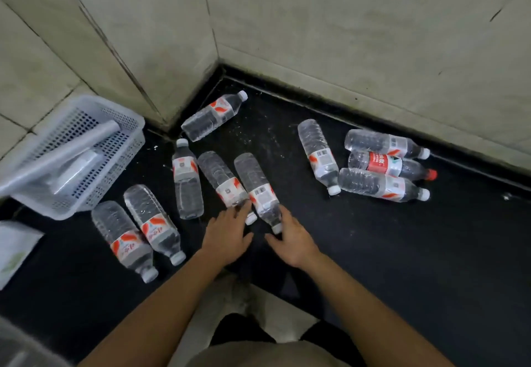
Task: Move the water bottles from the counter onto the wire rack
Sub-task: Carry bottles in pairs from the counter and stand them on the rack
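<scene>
A black desk (373,251) fills the corner between pale tiled walls (344,36), and its top is flecked with white specks. At 9 o'clock a white perforated basket (120,165) holds a pale roll (71,148).

Every water bottle lies on its side on the desk. At 8 o'clock a pair of bottles (123,240) lies side by side, their long axes running 11 to 5 with the caps at 5. The upright-lying bottle (186,183) beside them runs 12 to 6, cap at 12. The corner bottle (214,115) above it points its cap to 2.

At the centre, two bottles run 11 to 5 with their caps toward the person. The left hand (230,234) rests loose, fairly straight fingers on the neck of the centre-left bottle (221,178). The right hand (293,240) has its fingers wide, thumb spread, touching the neck of the centre-right bottle (257,185) beside the cap.

At 2 o'clock a lone bottle (319,154) points its cap to 5. Just beside it a cluster of three (376,184) lies touching, caps to 4. The middle one, the red-capped bottle (390,164), has a red label.
</scene>
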